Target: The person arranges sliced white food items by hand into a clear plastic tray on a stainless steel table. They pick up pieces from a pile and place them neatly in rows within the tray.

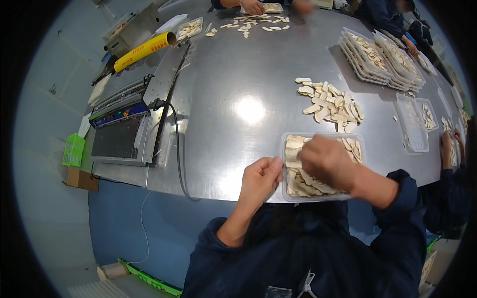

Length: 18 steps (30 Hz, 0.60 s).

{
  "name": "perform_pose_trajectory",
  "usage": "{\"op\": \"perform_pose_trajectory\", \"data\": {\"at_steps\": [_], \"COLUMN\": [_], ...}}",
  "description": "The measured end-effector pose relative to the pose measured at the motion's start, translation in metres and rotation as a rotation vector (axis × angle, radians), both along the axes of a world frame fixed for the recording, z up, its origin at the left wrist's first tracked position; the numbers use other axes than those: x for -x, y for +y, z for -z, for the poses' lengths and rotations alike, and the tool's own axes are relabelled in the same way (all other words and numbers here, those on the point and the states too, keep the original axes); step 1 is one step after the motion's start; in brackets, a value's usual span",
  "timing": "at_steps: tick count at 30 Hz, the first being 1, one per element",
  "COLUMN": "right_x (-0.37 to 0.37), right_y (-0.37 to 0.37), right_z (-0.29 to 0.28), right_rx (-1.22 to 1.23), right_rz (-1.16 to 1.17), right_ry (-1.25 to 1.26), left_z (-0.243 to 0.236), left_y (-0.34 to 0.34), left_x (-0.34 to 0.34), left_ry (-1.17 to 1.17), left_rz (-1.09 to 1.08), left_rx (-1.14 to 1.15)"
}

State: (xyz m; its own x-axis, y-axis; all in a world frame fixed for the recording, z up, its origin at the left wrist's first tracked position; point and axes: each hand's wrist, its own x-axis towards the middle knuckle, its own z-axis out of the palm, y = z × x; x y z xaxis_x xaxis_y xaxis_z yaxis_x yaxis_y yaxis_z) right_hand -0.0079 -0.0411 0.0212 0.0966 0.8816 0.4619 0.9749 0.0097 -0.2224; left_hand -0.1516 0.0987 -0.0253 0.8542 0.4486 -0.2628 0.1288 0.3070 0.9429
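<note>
A clear plastic tray (325,197) sits at the table's near edge in front of me. Pale, brown-edged slices (304,185), which look like mushroom, lie in rows inside it. Over the tray's middle, my right hand (327,161) is closed, its fingers curled down and slightly blurred; whatever they pinch is hidden. My left hand (261,180) is beside the tray's left rim, thumb against the curled fingers, and I cannot make out what is between them. Just beyond the tray spreads a loose pile of the same slices (332,105).
Stacked filled trays (365,57) stand at the far right, near an emptier clear tray (412,124). A sealing machine (121,124) with a black cable (176,144) and a yellow roll (144,51) occupy the left. Other people's hands (252,7) work at the far edge and right.
</note>
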Motion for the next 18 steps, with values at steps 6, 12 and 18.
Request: {"op": "perform_pose_trajectory", "data": {"at_steps": [6, 12, 18], "right_x": [0.025, 0.02, 0.013], "right_y": [-0.022, -0.026, -0.017], "right_z": [0.008, 0.017, 0.023], "right_rx": [0.034, 0.112, 0.172], "right_rz": [0.03, 0.024, 0.087], "right_ry": [0.132, 0.083, 0.07], "left_z": [-0.005, 0.0, 0.032], "left_y": [-0.007, -0.009, -0.003], "left_x": [0.01, 0.006, 0.009], "left_ry": [0.089, 0.118, 0.049], "left_rz": [0.152, 0.102, -0.05], "left_rx": [0.098, 0.021, -0.293]}}
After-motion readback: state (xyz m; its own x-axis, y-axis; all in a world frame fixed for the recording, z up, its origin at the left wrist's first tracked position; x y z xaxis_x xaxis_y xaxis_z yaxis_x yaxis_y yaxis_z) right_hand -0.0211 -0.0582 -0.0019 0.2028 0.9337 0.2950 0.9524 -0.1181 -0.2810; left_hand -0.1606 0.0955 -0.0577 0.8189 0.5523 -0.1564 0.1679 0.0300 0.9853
